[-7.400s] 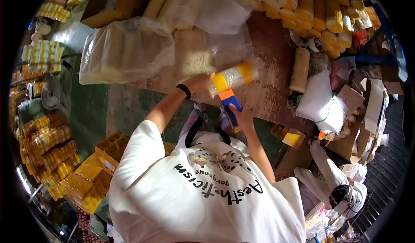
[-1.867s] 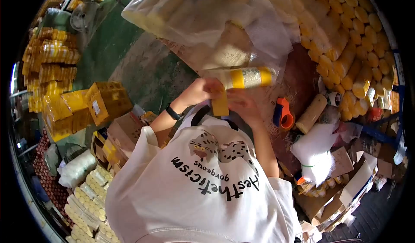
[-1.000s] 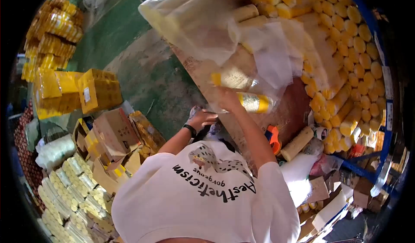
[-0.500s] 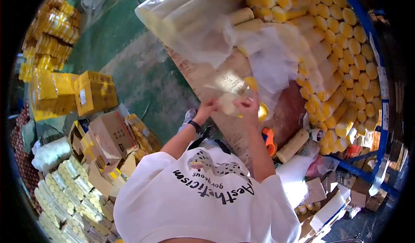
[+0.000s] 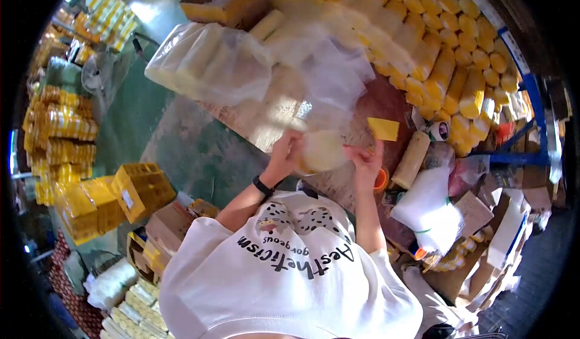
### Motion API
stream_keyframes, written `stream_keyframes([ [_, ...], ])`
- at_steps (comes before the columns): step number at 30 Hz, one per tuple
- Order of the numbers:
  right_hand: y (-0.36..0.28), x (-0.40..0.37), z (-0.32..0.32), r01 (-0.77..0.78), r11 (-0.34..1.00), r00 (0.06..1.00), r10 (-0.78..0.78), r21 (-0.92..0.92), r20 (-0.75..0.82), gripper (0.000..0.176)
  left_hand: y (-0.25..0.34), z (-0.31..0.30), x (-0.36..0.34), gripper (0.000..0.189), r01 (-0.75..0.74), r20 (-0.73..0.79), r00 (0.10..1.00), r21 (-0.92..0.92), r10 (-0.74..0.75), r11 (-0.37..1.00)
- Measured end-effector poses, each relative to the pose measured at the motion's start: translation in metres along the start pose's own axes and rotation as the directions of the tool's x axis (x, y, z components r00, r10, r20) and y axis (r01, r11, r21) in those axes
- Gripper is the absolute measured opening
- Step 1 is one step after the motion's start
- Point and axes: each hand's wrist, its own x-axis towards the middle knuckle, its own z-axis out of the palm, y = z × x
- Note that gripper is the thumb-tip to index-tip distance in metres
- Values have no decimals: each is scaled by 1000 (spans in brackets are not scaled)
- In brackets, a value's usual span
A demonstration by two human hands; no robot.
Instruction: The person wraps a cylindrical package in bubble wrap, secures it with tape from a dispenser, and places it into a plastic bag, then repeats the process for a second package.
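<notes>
I count one roll (image 5: 323, 150) between my two hands, held just over the near edge of the bench (image 5: 386, 97). My left hand (image 5: 287, 155), the one with the black wristband, is curled against the roll's left side. My right hand (image 5: 368, 161) grips the right side with its fingers bent in. The roll is turned end-on to me: a pale, cream round face with clear crinkled film over it.

One yellow label (image 5: 383, 129) lies flat on the bench just beyond my right hand. One loose tan roll (image 5: 411, 159) lies to the right of it, with one small tape ring (image 5: 439, 131) at its far end. One orange dispenser (image 5: 380, 179) peeps out from behind my right wrist. Two big clear bags (image 5: 208, 64) slump across the far left of the bench, and stacked yellow-ended rolls (image 5: 447, 55), too many to count, wall in the far right.

Bare bench is only a narrow brown patch around the label. The bench edge runs slantwise past my wrists, and left of it the green floor (image 5: 181, 152) lies open as far as the yellow cartons (image 5: 142, 185).
</notes>
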Motion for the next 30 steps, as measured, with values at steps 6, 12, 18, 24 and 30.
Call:
stream_keyframes([
  [6,17,-7,8,171,983,972,-156,-71,175,99,9,3,1,38,62,-43,995,-467,-92,882],
  [12,34,0,-3,297,942,908,-229,-154,349,92,5,-24,25,31,-88,355,931,6,80,996],
  [18,24,-5,-12,115,971,982,-79,-209,172,74,5,-20,29,19,-216,329,918,-58,222,975],
  [24,34,-23,-5,169,985,977,-163,-29,139,65,14,-22,13,21,-11,260,965,-22,17,1000],
  [30,47,-34,-1,248,897,969,-230,-366,91,59,6,-11,-3,23,86,99,991,14,-87,996],
])
